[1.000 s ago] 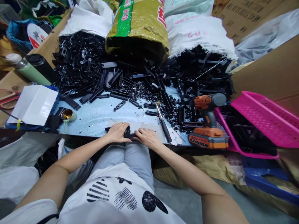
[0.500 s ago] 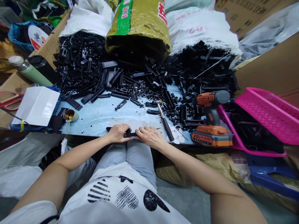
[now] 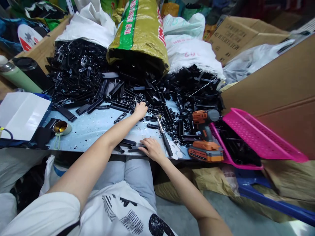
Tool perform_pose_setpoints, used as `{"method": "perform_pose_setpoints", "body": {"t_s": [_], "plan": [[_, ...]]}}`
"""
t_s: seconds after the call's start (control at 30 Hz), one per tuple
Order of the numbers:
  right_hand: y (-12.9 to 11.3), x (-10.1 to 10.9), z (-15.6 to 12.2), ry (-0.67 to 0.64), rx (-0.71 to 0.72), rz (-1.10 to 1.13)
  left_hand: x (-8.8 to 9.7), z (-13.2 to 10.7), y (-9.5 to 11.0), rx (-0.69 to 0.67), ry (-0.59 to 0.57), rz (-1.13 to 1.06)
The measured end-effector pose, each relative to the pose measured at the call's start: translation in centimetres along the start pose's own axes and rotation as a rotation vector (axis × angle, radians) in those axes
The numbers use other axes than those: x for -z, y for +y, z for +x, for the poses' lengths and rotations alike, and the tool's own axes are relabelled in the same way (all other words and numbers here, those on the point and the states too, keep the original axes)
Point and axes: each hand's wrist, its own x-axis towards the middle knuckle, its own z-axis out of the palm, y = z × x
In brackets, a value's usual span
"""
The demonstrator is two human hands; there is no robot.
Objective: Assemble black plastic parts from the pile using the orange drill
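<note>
My left hand point(image 3: 140, 109) reaches into a heap of small metal pins and screws point(image 3: 137, 98). Its fingers are bent down and drawn together, and what lies between the tips is hidden. Near the front edge, my right hand point(image 3: 153, 149) grips the end of a slim black part point(image 3: 134, 148) between thumb and fingers. Another black bar point(image 3: 128, 142) lies just beyond that part, on a grey work plate point(image 3: 140, 137). To the right of my right hand rests a hammer point(image 3: 165, 136) with a black handle.
Black parts point(image 3: 76, 68) pile up along the back, spilling from several sacks point(image 3: 137, 29). An orange cordless drill point(image 3: 205, 137) stands at the right, beside a pink basket point(image 3: 265, 134). At the left are a small metal cup point(image 3: 61, 127), a white box point(image 3: 23, 114) and a green bottle point(image 3: 21, 77).
My left hand has left the black parts at the front edge and moved forward to the metal pins. My right hand stays near the edge with the slim part. The view has shifted right.
</note>
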Motion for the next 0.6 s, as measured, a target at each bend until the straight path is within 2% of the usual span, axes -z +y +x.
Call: {"method": "perform_pose_setpoints", "body": {"t_s": [0.07, 0.17, 0.23, 0.3, 0.43, 0.53, 0.6], "plan": [[2.4, 1.3, 1.7, 0.096, -0.115, -0.027, -0.7, 1.1, -0.1, 0.033, -0.006, 0.020], [7.7, 2.8, 6.1, 0.196, -0.388, -0.107, -1.3, 1.1, -0.8, 0.043, -0.020, 0.033], [10.9, 3.0, 9.7, 0.153, -0.571, -0.152, -1.2, 0.6, -1.5, 0.033, -0.027, 0.044], [12.9, 2.7, 13.1, 0.083, -0.724, -0.167, -0.9, 0.0, -2.0, 0.028, -0.017, 0.054], [13.4, 1.5, 17.2, 0.010, -0.840, -0.130, 0.3, -1.5, -2.7, 0.027, 0.012, 0.057], [12.9, 1.0, 17.9, 0.003, -0.916, -0.136, 1.7, -3.9, -3.5, 0.048, 0.080, 0.002], [12.8, 0.9, 18.1, -0.053, -0.933, -0.135, 2.8, -6.6, -4.5, 0.049, 0.149, -0.105]]}}
